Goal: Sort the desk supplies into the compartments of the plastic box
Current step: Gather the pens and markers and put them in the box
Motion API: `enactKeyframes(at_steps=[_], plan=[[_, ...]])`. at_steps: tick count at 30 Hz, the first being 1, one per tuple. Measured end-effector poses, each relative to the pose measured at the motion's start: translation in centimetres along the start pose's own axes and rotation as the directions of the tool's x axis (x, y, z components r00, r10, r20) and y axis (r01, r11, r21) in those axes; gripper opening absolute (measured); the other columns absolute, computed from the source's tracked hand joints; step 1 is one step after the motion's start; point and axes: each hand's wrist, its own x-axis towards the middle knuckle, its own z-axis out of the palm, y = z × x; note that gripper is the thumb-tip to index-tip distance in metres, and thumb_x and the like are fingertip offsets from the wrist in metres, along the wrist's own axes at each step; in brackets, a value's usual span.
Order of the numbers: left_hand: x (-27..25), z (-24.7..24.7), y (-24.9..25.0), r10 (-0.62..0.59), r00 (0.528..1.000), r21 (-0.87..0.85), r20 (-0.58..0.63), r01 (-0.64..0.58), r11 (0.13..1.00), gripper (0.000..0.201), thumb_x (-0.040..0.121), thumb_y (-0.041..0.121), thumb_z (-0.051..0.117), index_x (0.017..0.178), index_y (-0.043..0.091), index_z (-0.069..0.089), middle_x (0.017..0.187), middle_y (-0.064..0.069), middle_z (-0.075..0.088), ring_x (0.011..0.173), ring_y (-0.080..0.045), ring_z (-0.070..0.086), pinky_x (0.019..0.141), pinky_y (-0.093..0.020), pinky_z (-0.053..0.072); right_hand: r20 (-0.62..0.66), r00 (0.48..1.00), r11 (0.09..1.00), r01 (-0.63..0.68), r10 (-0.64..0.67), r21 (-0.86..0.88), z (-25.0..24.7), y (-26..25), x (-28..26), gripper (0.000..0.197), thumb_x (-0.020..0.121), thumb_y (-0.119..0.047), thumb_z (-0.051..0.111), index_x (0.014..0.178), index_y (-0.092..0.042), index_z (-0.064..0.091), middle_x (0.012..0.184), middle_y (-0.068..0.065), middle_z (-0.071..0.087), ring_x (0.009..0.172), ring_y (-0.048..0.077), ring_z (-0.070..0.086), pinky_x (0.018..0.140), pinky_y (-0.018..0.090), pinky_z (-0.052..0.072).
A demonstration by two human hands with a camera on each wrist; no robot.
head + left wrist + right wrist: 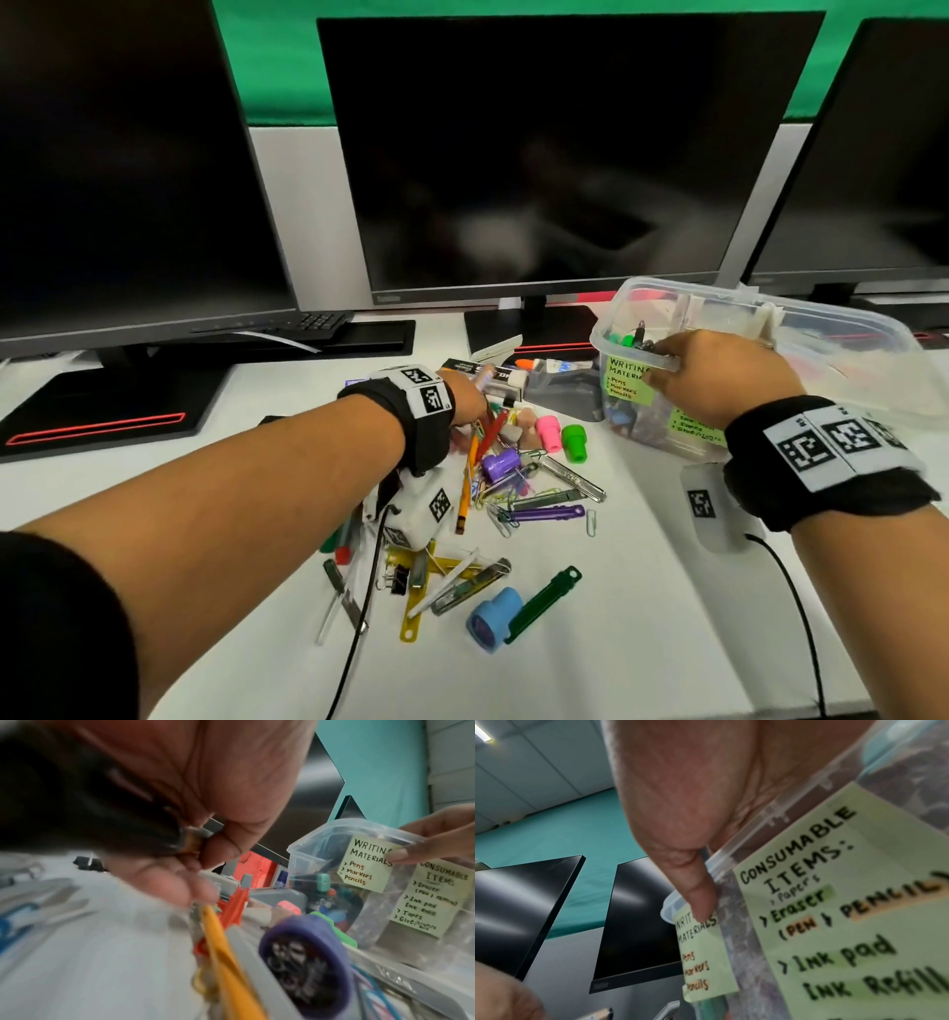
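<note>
The clear plastic box [847,329] stands tilted at the right of the desk, with green notes reading "Writing materials" [367,866] and "Consumable items" [808,862]. My right hand [662,365] grips its near rim, thumb [700,898] on the outside. My left hand [470,401] hovers over the pile of supplies, its fingers [205,852] pinching a dark pen-like item [191,841], blurred. Below it lie a yellow pencil [464,488], a purple stamp [498,465], pink [548,431] and green [574,442] caps, and several paper clips.
Three dark monitors [539,154] line the back of the white desk [642,591]. A grey stapler [565,390] and a glue tube [560,366] sit behind the pile. A blue stamp [493,616] and a green fastener [544,604] lie nearer me. Wrist cables [801,606] trail across the front.
</note>
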Motion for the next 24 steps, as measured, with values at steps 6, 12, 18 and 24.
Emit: enactKeyframes(at_steps=[6,12,18,24], plan=[[1.3,-0.5,1.4,0.005,0.994,0.308,-0.112,0.029,0.951,0.036,0.098,0.028,0.047,0.125,0.006,0.057,0.103,-0.013,0.057,0.103,-0.023,0.059,0.093,-0.029,0.047,-0.004,1.0,1.0,0.011,-0.011,-0.001,0.2,0.2,0.2,0.036,0.089,-0.039,0.053,0.122,-0.027,0.06,0.112,0.006,0.068,0.1,0.028,0.063,0.084,0.036,0.05],[2.8,0.0,1.4,-0.015,0.984,0.123,-0.179,0.037,0.992,0.03,0.086,0.044,0.058,0.082,0.014,0.057,0.084,-0.003,0.061,0.086,-0.021,0.064,0.085,-0.029,0.055,-0.004,1.0,1.0,0.022,-0.022,-0.016,0.2,0.4,0.6,0.037,0.089,-0.041,0.052,0.123,-0.029,0.06,0.109,0.005,0.068,0.097,0.027,0.063,0.081,0.035,0.051],[3.7,-0.3,1.7,-0.051,0.992,0.164,-0.114,0.07,0.984,0.025,0.092,0.031,0.051,0.075,0.013,0.056,0.078,-0.003,0.056,0.082,-0.02,0.055,0.084,-0.029,0.05,-0.008,0.999,0.999,0.033,-0.033,-0.006,0.3,0.5,0.5,0.037,0.089,-0.041,0.052,0.122,-0.027,0.061,0.108,0.005,0.068,0.097,0.027,0.063,0.082,0.036,0.05],[3.5,-1.6,0.6,-0.025,0.98,0.164,-0.195,0.057,0.985,0.036,0.098,0.025,0.043,0.124,0.003,0.055,0.103,-0.012,0.057,0.087,-0.019,0.047,0.088,-0.032,0.046,-0.009,1.0,1.0,0.029,-0.029,-0.004,0.2,0.5,0.4,0.036,0.089,-0.04,0.052,0.122,-0.027,0.061,0.112,0.006,0.067,0.1,0.028,0.063,0.084,0.036,0.05]])
